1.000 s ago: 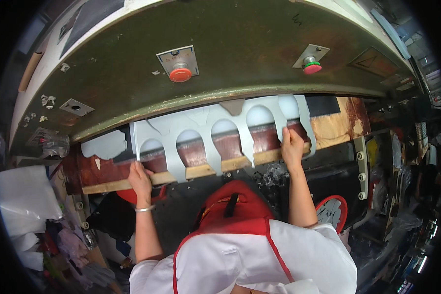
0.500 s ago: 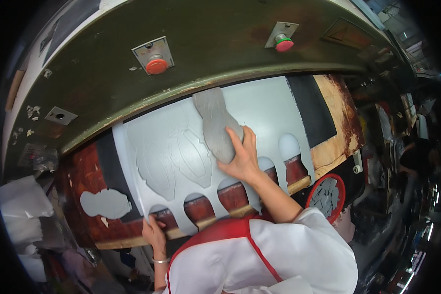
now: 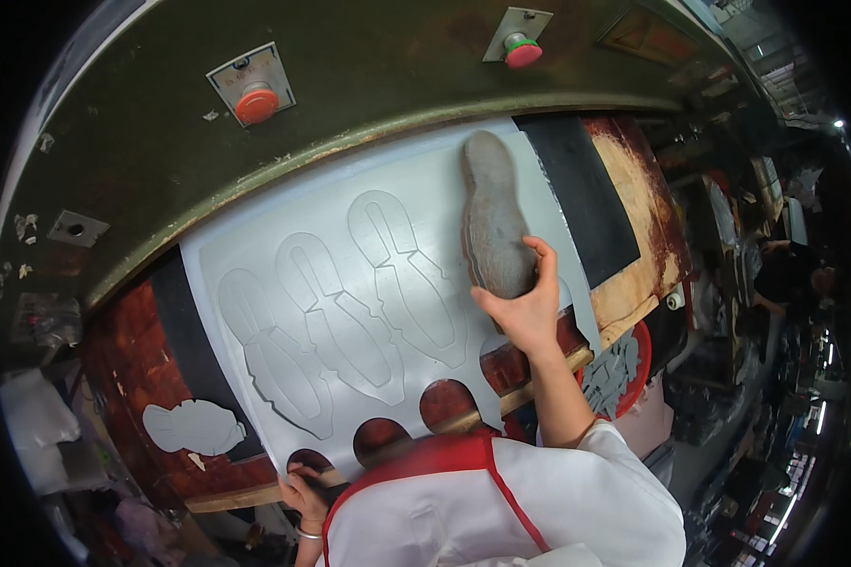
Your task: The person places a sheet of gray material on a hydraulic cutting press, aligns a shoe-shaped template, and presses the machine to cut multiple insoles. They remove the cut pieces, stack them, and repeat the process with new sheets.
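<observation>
My right hand [image 3: 529, 298] grips the near end of a long, sole-shaped cutting die [image 3: 494, 213], grey-brown on top, with thumb and fingers on opposite sides. The die is over the right part of a pale grey sheet [image 3: 435, 175]; whether it touches the sheet, I cannot tell. Three sole-shaped outlines, each with inner lines, are cut into the sheet left of the die. Rounded notches run along its near edge. My left hand [image 3: 303, 491], partly in shadow, pinches the sheet's near left corner.
Beyond the sheet a dark green machine beam [image 3: 350, 104] carries a red button [image 3: 256, 104] and a pink-red one [image 3: 522, 51]. Grey cut pieces [image 3: 194, 427] lie on the worn red-brown board at left. A red basin [image 3: 641, 369] of grey scraps stands at right.
My right hand has moved the die to the right, and a third cut outline now shows where it was. The sheet appears shifted left and nearer. My left hand stays at its near corner.
</observation>
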A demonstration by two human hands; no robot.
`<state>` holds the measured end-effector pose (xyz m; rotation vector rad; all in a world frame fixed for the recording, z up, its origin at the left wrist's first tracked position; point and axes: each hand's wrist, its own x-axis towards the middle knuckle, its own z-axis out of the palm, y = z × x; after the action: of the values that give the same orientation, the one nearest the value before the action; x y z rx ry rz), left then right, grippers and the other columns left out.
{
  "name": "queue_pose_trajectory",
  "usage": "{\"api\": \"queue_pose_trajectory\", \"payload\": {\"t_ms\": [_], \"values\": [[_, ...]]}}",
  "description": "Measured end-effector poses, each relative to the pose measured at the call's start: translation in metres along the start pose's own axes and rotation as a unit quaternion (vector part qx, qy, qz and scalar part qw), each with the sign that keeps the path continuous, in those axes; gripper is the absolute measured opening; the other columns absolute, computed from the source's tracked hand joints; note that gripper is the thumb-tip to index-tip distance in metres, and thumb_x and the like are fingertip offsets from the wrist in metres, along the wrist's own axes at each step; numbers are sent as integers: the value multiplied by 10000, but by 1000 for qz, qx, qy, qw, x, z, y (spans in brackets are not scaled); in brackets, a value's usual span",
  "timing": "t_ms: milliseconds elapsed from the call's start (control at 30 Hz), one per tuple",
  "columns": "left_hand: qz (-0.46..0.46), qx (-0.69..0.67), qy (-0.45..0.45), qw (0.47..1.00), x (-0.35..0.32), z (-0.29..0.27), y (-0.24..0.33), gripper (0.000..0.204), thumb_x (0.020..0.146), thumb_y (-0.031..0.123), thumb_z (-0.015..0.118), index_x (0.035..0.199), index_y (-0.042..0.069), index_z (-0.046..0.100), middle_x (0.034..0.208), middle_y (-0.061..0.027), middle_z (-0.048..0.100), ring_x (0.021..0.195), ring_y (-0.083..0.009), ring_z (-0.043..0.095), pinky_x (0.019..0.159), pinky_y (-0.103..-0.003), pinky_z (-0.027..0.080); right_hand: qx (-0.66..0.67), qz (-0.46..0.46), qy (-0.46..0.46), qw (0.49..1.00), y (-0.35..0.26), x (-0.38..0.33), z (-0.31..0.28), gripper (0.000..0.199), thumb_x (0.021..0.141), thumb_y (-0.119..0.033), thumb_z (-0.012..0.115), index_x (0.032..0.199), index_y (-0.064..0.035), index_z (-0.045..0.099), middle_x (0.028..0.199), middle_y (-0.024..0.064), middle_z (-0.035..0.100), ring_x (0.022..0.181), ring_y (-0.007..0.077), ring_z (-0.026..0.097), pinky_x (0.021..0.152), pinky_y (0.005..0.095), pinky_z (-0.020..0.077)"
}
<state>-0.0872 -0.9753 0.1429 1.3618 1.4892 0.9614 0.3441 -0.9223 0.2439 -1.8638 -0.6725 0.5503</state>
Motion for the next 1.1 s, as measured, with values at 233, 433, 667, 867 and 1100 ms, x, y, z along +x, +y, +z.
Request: {"api": "queue_pose_trajectory", "payload": {"t_ms": [233, 433, 667, 867, 1100], "values": [[56, 27, 28, 998, 32, 21, 29, 320, 1004, 273, 365, 983, -7, 519, 650, -54, 545, 605, -127, 512, 611, -259, 405, -250, -154, 128, 947, 38, 37, 37, 884, 563, -174, 816, 1304, -33, 355, 1260, 286, 361, 1193, 432, 336, 1017, 490, 311], [74, 84, 61, 992, 122, 44, 48, 289, 1000, 245, 380, 964, 8, 540, 617, -45, 528, 567, -122, 491, 571, -258, 384, 18, -101, 125, 987, -4, 127, 38, 856, 758, -251, 737, 1397, 32, 242, 1321, 254, 386, 1208, 384, 380, 1027, 447, 314], [103, 103, 94, 985, 215, 58, 52, 268, 987, 253, 435, 987, 3, 532, 657, -37, 535, 603, -121, 489, 577, -261, 388, -149, -305, 269, 901, -61, 235, 43, 877, 895, -403, 536, 1413, 114, 55, 1427, 396, 74, 1336, 513, 125, 1101, 511, 132], [99, 152, 145, 973, 285, 66, 74, 357, 966, 272, 470, 1126, -41, 530, 848, -168, 615, 732, -274, 572, 680, -375, 471, -148, -275, 293, 904, -54, 232, 65, 951, 835, -500, 571, 1406, 105, 110, 1444, 375, 60, 1350, 531, 74, 1114, 535, 121], [98, 215, 141, 961, 274, 71, 102, 428, 991, 308, 402, 1138, -69, 540, 1044, -295, 603, 931, -440, 586, 793, -480, 487, -195, -106, 171, 960, -3, 157, 58, 689, 789, -331, 675, 1311, 18, 391, 1228, 271, 424, 1145, 419, 402, 950, 482, 367]]}}
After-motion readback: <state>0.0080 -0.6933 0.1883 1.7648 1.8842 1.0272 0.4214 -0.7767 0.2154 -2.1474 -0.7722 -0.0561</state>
